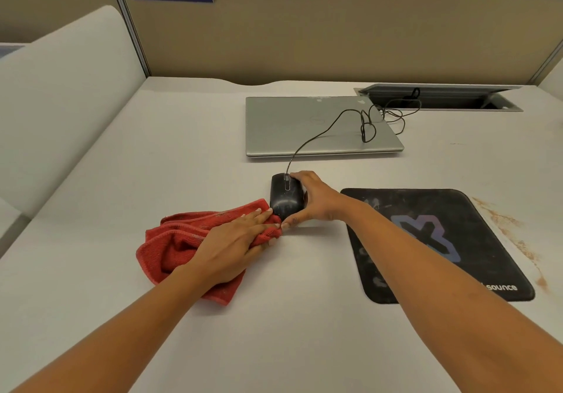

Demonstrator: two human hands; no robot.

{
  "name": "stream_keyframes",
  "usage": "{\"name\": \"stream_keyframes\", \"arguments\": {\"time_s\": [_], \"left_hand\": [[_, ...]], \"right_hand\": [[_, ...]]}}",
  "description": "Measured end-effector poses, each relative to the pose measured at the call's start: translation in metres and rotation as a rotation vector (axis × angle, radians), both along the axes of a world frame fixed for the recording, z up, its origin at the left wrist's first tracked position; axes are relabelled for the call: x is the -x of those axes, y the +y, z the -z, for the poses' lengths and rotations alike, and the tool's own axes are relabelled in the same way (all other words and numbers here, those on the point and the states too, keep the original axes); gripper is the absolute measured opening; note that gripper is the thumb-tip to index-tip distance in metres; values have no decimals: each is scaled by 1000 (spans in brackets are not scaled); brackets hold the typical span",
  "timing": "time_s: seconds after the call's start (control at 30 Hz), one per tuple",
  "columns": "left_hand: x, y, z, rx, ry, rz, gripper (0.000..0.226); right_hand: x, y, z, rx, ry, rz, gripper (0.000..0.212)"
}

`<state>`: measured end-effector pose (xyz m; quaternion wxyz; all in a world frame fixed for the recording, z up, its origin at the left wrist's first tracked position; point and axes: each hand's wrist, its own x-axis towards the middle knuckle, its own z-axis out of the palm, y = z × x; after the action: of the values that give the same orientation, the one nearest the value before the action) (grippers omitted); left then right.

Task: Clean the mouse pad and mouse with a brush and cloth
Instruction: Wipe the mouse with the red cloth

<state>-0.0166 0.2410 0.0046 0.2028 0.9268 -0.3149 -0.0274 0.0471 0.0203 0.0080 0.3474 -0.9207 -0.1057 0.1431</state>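
Note:
A black wired mouse point(285, 196) sits on the desk, left of the black mouse pad point(441, 240), which carries a purple logo and pale smudges. My right hand point(313, 199) grips the mouse from its right side, thumb near the mouse's near end. A crumpled red cloth point(176, 240) lies to the left of the mouse, its tip touching the mouse's near left edge. My left hand point(234, 240) lies on the cloth with fingers fairly straight, pressing it toward the mouse. No brush is in view.
A closed silver laptop point(304, 127) lies behind the mouse, with the mouse cable point(365, 124) looped over it into a desk cable hatch point(441, 97). Reddish-brown stains point(515, 234) mark the desk right of the pad. Partition walls point(304, 33) enclose the desk.

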Motion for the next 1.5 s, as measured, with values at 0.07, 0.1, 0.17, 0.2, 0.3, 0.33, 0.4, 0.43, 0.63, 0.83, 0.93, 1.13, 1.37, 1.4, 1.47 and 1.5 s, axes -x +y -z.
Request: {"name": "stream_keyframes", "arguments": {"time_s": [0.07,0.1,0.17,0.2,0.3,0.33,0.4,0.43,0.63,0.83,0.93,1.13,1.37,1.4,1.47,1.5], "left_hand": [[3,0,-6,68,11,-35,42],[4,0,-10,127,22,-64,40],[7,-1,-21,309,85,-131,36],[7,-1,-27,407,140,-164,31],[6,-9,-42,690,323,-318,21],[5,-14,-47,810,413,-373,24],[3,-25,-56,1054,625,-445,24],[1,-31,-59,1157,699,-464,23],[-11,-76,-64,1489,744,-618,16],[-30,-75,-46,1167,389,-488,18],[-51,-49,-31,893,392,-406,47],[-82,-26,-10,410,467,-163,107],[-87,-36,-5,200,378,-20,131],[-87,-37,-4,198,346,-20,133],[-87,-38,-3,226,297,-9,133],[-87,-37,-2,251,279,4,128]], "right_hand": [[2,0,1,-5,-9,1,111],[4,-1,0,-13,-4,3,113],[9,-4,-3,-47,25,31,118],[12,-5,-6,-74,35,59,117],[24,-9,-19,-193,-49,190,85],[29,-9,-23,-272,-76,231,64],[39,-5,-32,-497,-4,286,41],[44,-2,-35,-602,70,280,48],[61,16,-44,-1056,359,241,55],[51,-1,-64,-951,187,556,34],[40,-28,-87,-776,78,665,25],[10,-45,-108,-106,-182,566,24],[-16,4,-90,484,-399,274,26],[-18,8,-83,481,-380,256,25],[-20,14,-70,447,-327,233,29],[-20,16,-64,424,-299,217,33]]}}
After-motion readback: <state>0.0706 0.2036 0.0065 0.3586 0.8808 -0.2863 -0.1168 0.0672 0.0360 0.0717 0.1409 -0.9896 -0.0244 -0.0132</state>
